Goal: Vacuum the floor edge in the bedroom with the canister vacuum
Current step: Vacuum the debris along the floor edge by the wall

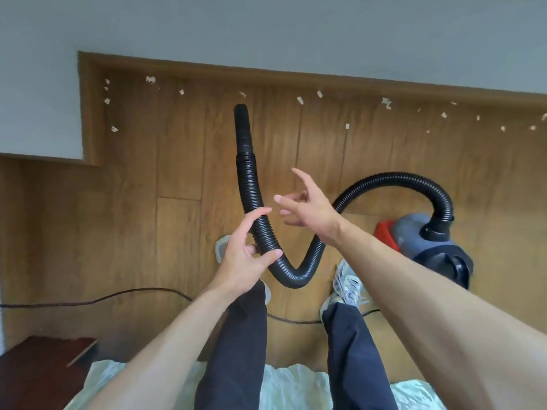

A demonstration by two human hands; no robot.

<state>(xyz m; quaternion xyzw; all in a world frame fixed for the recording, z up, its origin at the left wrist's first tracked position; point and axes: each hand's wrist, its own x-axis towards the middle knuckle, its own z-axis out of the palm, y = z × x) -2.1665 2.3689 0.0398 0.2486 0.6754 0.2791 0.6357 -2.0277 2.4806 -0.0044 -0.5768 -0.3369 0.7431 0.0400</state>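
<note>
1. The black ribbed hose of the vacuum rises from a low bend in front of the person's legs, and its smooth nozzle points up toward the wall edge of the floor.
2. The left hand grips the hose partway up, with the fingers wrapped around the ribbed part and the thumb pressed against its side.
3. The right hand is released, fingers spread, just beside the hose and not touching it as far as can be seen.
4. From the bend, the hose passes behind the right forearm, arches up, and plugs into the top of the vacuum, a grey-blue canister with a red part, standing on the floor to the person's right.
5. The wooden floor carries many small pale scraps, scattered in a line close to the brown baseboard where it meets the grey wall.
6. A dark power cord lies across the floor from the left edge and runs behind the legs.
7. Both feet in light sneakers stand on the floor, and dark trousers cover the legs.
8. A pale green bedsheet shows at the bottom, under the person, and a dark reddish wooden board sits at the lower left corner.
</note>
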